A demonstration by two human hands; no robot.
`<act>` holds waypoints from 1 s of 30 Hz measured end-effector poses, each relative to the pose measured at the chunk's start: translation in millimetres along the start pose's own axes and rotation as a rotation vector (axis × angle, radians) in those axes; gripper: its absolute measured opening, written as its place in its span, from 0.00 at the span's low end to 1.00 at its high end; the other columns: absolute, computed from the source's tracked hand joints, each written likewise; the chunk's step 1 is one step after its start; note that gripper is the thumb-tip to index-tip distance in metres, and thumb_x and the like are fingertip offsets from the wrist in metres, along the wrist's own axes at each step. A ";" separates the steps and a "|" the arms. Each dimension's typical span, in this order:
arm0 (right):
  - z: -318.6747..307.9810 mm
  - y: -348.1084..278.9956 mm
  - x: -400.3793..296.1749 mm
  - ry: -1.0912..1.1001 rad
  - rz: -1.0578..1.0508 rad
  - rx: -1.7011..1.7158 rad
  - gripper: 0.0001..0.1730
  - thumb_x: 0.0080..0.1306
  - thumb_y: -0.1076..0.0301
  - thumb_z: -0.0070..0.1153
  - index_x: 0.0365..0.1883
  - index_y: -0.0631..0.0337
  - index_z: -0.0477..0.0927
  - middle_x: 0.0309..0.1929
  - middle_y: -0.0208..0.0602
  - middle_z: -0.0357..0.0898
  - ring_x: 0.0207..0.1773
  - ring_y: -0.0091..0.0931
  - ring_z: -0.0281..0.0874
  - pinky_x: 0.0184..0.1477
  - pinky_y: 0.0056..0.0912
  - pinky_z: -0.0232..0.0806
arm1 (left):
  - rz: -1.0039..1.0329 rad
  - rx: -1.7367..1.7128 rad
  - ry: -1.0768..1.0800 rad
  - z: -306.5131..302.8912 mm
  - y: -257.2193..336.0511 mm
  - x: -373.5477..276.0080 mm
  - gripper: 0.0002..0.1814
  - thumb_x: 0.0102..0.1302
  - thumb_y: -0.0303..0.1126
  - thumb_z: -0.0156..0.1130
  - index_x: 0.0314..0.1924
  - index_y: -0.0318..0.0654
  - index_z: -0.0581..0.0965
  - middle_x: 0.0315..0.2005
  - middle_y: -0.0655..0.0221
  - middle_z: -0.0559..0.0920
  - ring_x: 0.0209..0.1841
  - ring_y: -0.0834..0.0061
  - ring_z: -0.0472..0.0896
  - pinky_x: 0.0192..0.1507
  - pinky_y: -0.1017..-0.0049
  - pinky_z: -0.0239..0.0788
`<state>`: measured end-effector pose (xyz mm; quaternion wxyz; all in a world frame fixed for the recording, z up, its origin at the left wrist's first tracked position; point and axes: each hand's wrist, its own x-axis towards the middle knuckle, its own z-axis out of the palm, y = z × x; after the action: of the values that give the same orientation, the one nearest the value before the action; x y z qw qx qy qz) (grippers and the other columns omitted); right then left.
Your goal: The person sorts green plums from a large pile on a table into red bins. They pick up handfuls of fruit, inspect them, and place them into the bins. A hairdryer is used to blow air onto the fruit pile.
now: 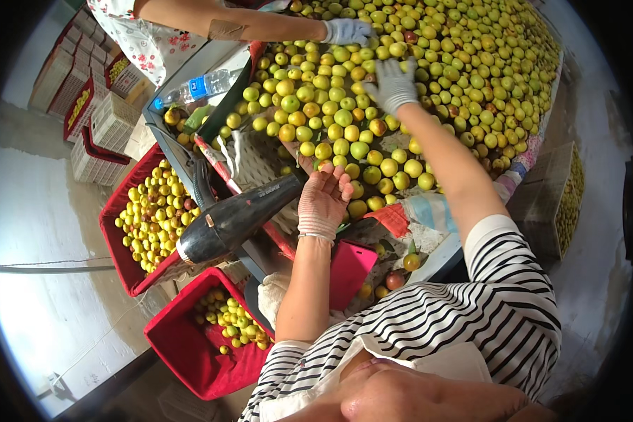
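Yellow-green jujubes (343, 117), some with reddish patches, are heaped across a sorting table (438, 258). My right hand (395, 84), in a grey knit glove, rests on the fruit with its fingers spread. Nearer to me, my left hand (324, 203) is turned palm up at the heap's near edge. It wears a pale glove that leaves the fingers bare, and its fingertips are beside a few jujubes. I see nothing held in either hand. A black hair dryer (237, 219) points its nozzle at the fruit just left of my left hand.
Another person's gloved hand (348, 32) reaches into the heap from the upper left. A plastic water bottle (203, 87) lies on the table's left side. Red-lined crates (118, 258) of jujubes stand below, with stacked crates (111, 121) behind. A pink phone case (351, 269) lies near my left forearm.
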<state>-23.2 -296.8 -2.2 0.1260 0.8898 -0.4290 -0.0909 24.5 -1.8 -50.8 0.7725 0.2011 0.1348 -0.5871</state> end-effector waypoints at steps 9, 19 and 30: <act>12.8 -116.6 -47.3 0.157 -0.285 0.141 0.48 0.69 0.31 0.27 0.75 0.60 0.48 0.78 0.45 0.43 0.79 0.40 0.37 0.76 0.52 0.28 | -0.112 0.029 -0.379 10.9 -0.1 -6.1 0.22 0.70 0.49 0.55 0.51 0.38 0.77 0.47 0.60 0.82 0.44 0.66 0.82 0.41 0.70 0.79; 12.2 -108.7 -141.5 -0.240 -0.636 1.132 0.29 0.68 0.57 0.50 0.66 0.53 0.66 0.67 0.33 0.66 0.70 0.30 0.60 0.71 0.41 0.52 | -0.211 -0.084 -0.726 20.7 7.9 -15.7 0.25 0.71 0.50 0.52 0.61 0.43 0.73 0.58 0.58 0.76 0.53 0.60 0.79 0.47 0.65 0.75; 57.8 242.5 -134.3 0.083 0.431 0.538 0.36 0.66 0.44 0.50 0.68 0.51 0.65 0.70 0.47 0.61 0.67 0.43 0.65 0.68 0.43 0.58 | -0.051 -0.017 -0.104 -3.3 5.2 4.8 0.19 0.68 0.44 0.58 0.49 0.38 0.79 0.43 0.64 0.82 0.42 0.67 0.81 0.38 0.69 0.76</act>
<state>-301.0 -345.3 23.3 -0.0793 0.7831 -0.6101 0.0905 30.9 -3.1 -55.1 0.7647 0.1605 0.1046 -0.6152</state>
